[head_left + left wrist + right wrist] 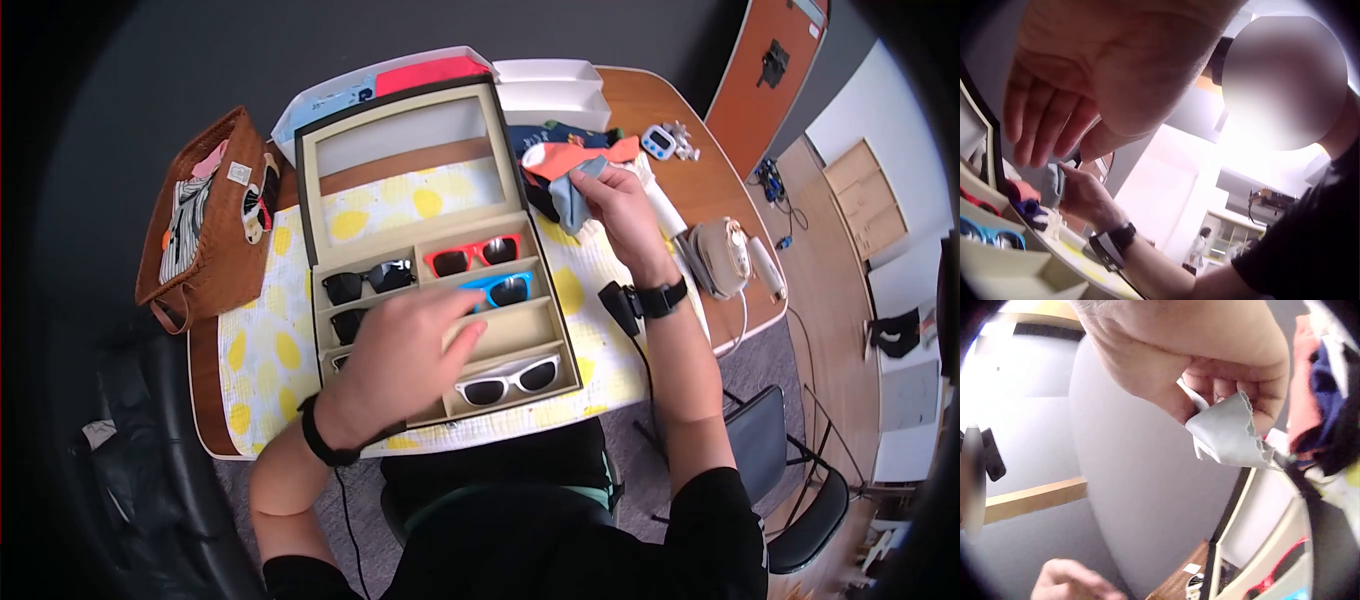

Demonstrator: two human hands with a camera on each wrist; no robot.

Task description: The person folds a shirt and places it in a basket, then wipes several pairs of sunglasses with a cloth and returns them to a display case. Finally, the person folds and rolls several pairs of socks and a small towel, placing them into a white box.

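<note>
My right hand (pixel 622 215) pinches a grey-blue cloth (pixel 572 200) beside an orange sock (pixel 560 158), right of the sunglasses case (pixel 572 350). In the right wrist view the cloth (pixel 1225 428) hangs from thumb and fingers, its edge jagged. My left hand (pixel 405 350) hovers over the case with extended fingers, holding nothing; its palm (pixel 1110 69) shows in the left wrist view. The case's lid stands raised. Below the hand lie blue sunglasses (pixel 510 290), with red sunglasses (pixel 472 257) behind, white ones (pixel 508 381) in front and black ones (pixel 368 282) at left.
A brown woven basket (pixel 215 225) with clothes stands at the left. White trays (pixel 550 90) are at the back. A small timer (pixel 659 142), a beige corded device (pixel 720 258) and a white roll (pixel 662 208) lie at the right. Chairs (pixel 755 440) stand beyond the table.
</note>
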